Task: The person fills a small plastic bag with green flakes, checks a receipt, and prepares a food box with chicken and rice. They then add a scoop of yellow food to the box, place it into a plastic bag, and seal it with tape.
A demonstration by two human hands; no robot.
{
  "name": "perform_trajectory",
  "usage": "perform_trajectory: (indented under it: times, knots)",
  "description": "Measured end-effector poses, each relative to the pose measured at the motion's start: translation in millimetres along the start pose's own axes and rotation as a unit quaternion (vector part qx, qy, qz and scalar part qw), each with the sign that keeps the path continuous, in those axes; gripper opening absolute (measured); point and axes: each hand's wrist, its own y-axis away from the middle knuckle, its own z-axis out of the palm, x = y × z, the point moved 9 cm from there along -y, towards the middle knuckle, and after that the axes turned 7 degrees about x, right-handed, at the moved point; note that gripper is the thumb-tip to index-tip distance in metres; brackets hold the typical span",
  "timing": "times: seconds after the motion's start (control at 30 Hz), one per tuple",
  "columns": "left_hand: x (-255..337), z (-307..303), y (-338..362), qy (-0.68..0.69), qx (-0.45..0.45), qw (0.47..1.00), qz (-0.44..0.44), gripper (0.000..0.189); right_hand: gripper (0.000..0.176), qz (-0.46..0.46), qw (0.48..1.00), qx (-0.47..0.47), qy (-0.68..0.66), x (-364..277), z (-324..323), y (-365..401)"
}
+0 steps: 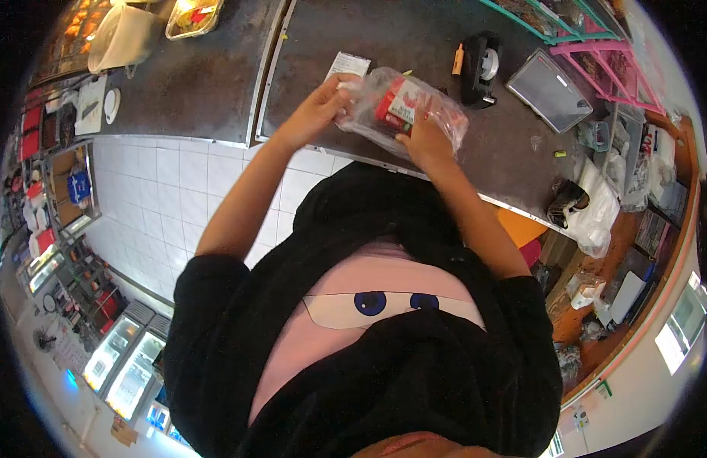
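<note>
A clear plastic bag point(369, 126) with a red and white printed packet point(405, 104) inside lies between my hands, over the dark counter point(308, 46). My left hand point(330, 103) pinches the bag's gathered left end. From the near right side, my right hand point(430, 141) grips the bag and packet, thumb and fingers pressed on them. A white printed slip of paper point(350, 65) lies just beyond my left hand. What else the bag contains is blurred by the plastic.
On the right stand a black tape dispenser point(482, 72), an orange marker point(458, 59), and a dark flat-screen tablet point(550, 90). Pink and teal racks point(605, 72) border the far right. White plastic bags point(595, 210) hang at the counter's right edge. A foil tray point(192, 17) sits far left.
</note>
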Motion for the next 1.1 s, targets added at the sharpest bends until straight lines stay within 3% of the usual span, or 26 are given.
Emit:
perform_trajectory:
  times: [0.03, 0.07, 0.17, 0.2, 0.27, 0.33, 0.37, 0.43, 0.47, 0.57, 0.63, 0.67, 0.77, 0.83, 0.87, 0.97, 1.0, 1.03, 1.07, 1.1]
  knots:
    - [6.5, -2.2, -0.9, -0.091, -0.004, 0.996, 0.024, 0.035, 0.079, -0.011, 0.999, 0.009, -0.05, -1.2, -5.0, 1.6]
    - [27.7, -2.7, 4.6, -0.314, 0.048, 0.948, 0.037, 0.041, 0.075, -0.009, 0.998, -0.011, -0.054, -5.5, -15.4, 3.8]
    - [46.4, -15.5, 1.8, -0.467, 0.111, 0.86, 0.174, 0.036, 0.069, -0.013, 0.925, -0.377, -0.048, -22.2, -62.4, 28.8]
    - [62.9, -13.8, 3.8, -0.482, 0.137, 0.849, 0.17, 0.026, 0.06, -0.071, 0.935, -0.346, -0.015, -29.9, -84.3, 36.8]
    - [87.2, -9.5, 7.5, -0.543, 0.155, 0.797, 0.214, 0.023, 0.042, -0.183, 0.941, -0.278, 0.051, -39.7, -115.4, 57.0]
    - [106.1, -2.0, 11.1, -0.627, 0.167, 0.731, 0.212, 0.017, 0.033, -0.31, 0.935, -0.108, 0.137, -28.5, -129.3, 62.7]
    - [111.5, 1.7, 9.9, -0.642, 0.15, 0.733, 0.167, 0.018, 0.029, -0.368, 0.912, -0.018, 0.18, -29.7, -140.3, 65.9]
    - [121.5, 6.7, 9.0, -0.669, 0.122, 0.729, 0.08, 0.018, 0.027, -0.406, 0.902, 0.0, 0.144, -29.6, -165.3, 49.7]
    - [131.9, 14.5, 8.7, -0.651, 0.122, 0.742, 0.102, 0.019, 0.027, -0.425, 0.896, 0.01, 0.126, -30.2, -175.7, 40.2]
    - [144.0, 45.4, 3.7, -0.584, 0.124, 0.782, 0.179, 0.019, 0.031, -0.477, 0.864, 0.155, 0.043, -18.0, -204.2, 31.1]
    - [134.9, 68.6, -1.2, -0.518, 0.137, 0.807, 0.248, 0.02, 0.031, -0.363, 0.878, 0.302, -0.072, -17.4, -224.8, 6.6]
    - [125.2, 79.9, -5.4, -0.462, 0.13, 0.847, 0.228, 0.02, 0.031, -0.301, 0.87, 0.368, -0.129, -15.8, -227.3, -2.6]
    - [91.1, 101.2, -9.2, -0.285, 0.094, 0.94, 0.165, 0.024, 0.03, -0.187, 0.857, 0.249, -0.41, -7.0, -142.6, -33.9]
    - [68.8, 107.3, -13.3, -0.171, 0.045, 0.975, 0.135, 0.029, 0.03, -0.034, 0.754, 0.183, -0.63, 12.1, -68.2, -37.2]
    - [68.3, 106.8, -8.1, -0.14, -0.007, 0.981, 0.136, 0.046, 0.03, 0.057, 0.667, 0.145, -0.729, 16.0, -44.5, -36.8]
    - [86.2, 96.1, 19.2, -0.391, 0.047, 0.855, 0.337, 0.067, 0.031, 0.167, 0.593, 0.128, -0.777, 24.3, -49.2, -38.5]
    - [58.2, 90.3, 14.9, -0.403, 0.076, 0.858, 0.308, 0.083, 0.031, 0.199, 0.659, 0.118, -0.716, 16.3, -46.9, -34.5]
    - [36.5, 93.7, 11.1, -0.404, 0.079, 0.856, 0.312, 0.082, 0.031, 0.228, 0.719, 0.101, -0.649, 8.3, -44.6, -30.1]
    - [15.0, 99.3, 3.7, -0.404, 0.084, 0.854, 0.316, 0.082, 0.03, 0.219, 0.771, 0.092, -0.591, -8.1, -33.5, -24.0]
    - [-24.3, 91.4, -14.4, -0.401, 0.15, 0.831, 0.355, 0.074, 0.027, 0.15, 0.787, 0.125, -0.585, -29.2, -32.1, -21.6]
